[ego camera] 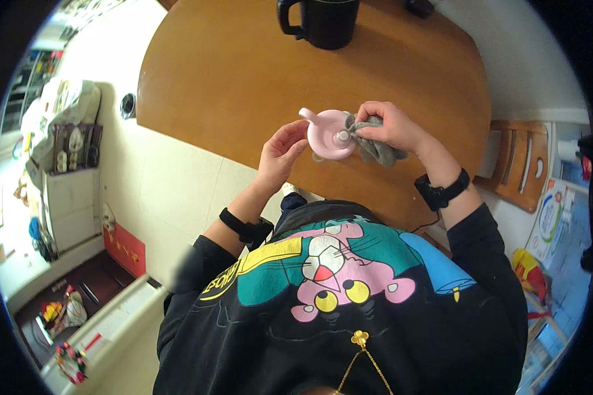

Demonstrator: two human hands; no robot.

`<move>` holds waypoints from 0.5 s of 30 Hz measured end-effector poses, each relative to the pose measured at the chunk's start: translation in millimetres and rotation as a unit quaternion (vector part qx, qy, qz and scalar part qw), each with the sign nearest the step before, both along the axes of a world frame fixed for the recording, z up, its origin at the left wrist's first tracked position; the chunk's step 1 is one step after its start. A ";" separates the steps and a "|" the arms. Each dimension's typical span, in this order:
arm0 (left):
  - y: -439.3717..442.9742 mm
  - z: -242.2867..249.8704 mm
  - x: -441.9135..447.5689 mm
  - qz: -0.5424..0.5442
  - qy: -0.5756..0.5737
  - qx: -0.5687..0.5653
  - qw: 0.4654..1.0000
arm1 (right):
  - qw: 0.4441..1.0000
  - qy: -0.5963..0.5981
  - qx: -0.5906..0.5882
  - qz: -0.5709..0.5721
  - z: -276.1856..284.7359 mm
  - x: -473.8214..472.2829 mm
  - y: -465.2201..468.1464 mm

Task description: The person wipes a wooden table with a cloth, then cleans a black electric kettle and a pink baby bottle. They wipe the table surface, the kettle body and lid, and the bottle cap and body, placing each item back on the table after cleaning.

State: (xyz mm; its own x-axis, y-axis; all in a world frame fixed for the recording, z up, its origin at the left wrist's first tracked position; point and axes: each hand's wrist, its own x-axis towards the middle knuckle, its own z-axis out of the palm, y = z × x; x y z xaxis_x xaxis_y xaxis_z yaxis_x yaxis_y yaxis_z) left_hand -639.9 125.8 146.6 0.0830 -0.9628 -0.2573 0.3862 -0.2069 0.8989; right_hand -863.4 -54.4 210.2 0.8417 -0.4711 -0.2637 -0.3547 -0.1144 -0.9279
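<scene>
A round pink lid (pixel 328 140) with an upturned spout or handle at its upper left and a clear knob-like part is in front of me, over the near edge of the wooden table. My left hand (pixel 284 152) holds the lid's left rim between thumb and fingers. In my right hand (pixel 389 127) a crumpled grey cloth (pixel 383 152) is pinched, its upper end touching the lid's right side near the clear part. Whatever lies under the lid is mostly hidden.
On the brown wooden table (pixel 217 74), a black mug (pixel 328 24) stands at the far side, with a small dark object (pixel 419 7) to its right. A wooden chair (pixel 519 163) is at the right. Beyond the table's left edge stands a small bin (pixel 127 105).
</scene>
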 end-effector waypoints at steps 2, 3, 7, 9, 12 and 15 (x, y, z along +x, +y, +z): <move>4.7 4.3 -15.6 0.033 0.041 -0.032 0.998 | 1.000 -0.025 0.003 0.004 3.6 1.5 3.0; 5.8 7.8 -24.0 0.047 0.066 -0.060 0.995 | 1.000 -0.030 0.006 -0.004 5.3 3.2 4.3; -2.4 21.7 -49.9 0.042 -0.199 -0.103 0.974 | 0.992 -0.057 -0.105 0.036 12.0 17.0 8.4; -8.5 26.8 -49.1 0.002 -0.292 -0.080 0.953 | 0.976 -0.048 -0.180 0.112 14.2 27.6 10.2; -16.1 30.8 -44.3 -0.003 -0.376 -0.060 0.925 | 0.953 -0.048 -0.278 0.112 13.6 44.6 15.3; -17.3 33.0 -43.5 0.017 -0.401 -0.045 0.915 | 0.941 -0.075 -0.326 0.055 8.5 55.7 25.0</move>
State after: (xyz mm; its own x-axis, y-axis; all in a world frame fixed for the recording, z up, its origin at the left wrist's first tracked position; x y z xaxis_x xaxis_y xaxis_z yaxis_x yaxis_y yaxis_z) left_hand -683.5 108.5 179.6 0.2404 -0.9704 -0.0214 -0.3994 -0.1190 0.9090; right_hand -807.7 -29.4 218.7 0.8998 -0.3990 0.1762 -0.1778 -0.7044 -0.6871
